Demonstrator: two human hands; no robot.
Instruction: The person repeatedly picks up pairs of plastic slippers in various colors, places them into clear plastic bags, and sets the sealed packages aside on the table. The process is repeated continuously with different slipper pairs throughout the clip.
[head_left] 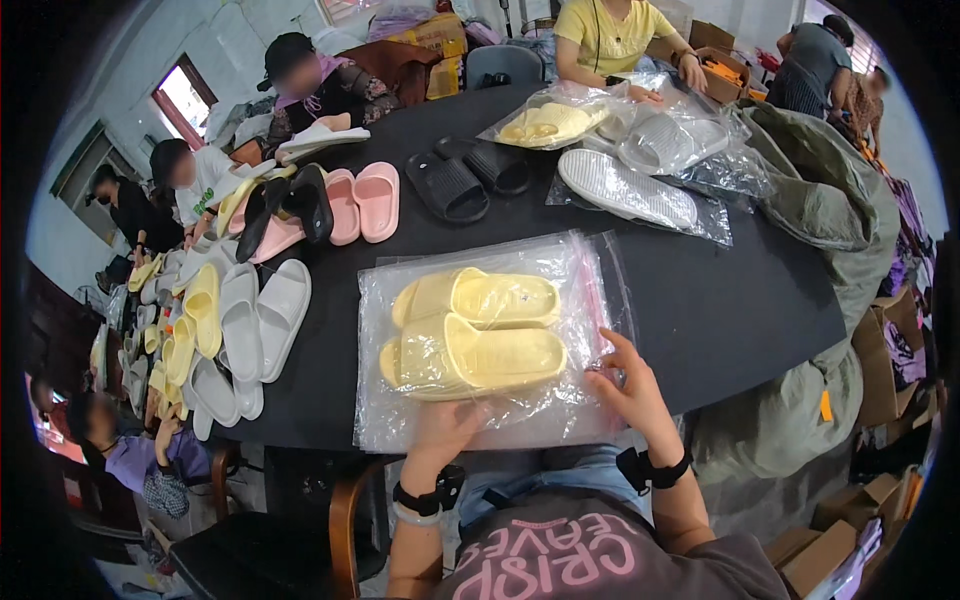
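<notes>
A pair of pale yellow slide slippers point(505, 362) lies side by side in a clear plastic bag point(400, 425) in front of me, toes pointing left. Along the bag's right side runs a pink strip point(590, 290). My left hand point(447, 432) is at the bag's near edge, just below the closer slipper; its fingers are blurred and partly hidden. At the right edge of the bag, my right hand point(632, 385) has thumb and forefinger apart, close to the plastic. More clear plastic shows under and beyond this bag.
Grey slippers point(283, 320), yellow slippers point(203, 310) and pink slippers point(377, 203) crowd the black table point(720, 330) at left. Black slippers point(448, 187) lie beyond the bag, bagged white slippers point(625, 187) at far right. Several people sit around. A chair arm point(345, 530) is near my left.
</notes>
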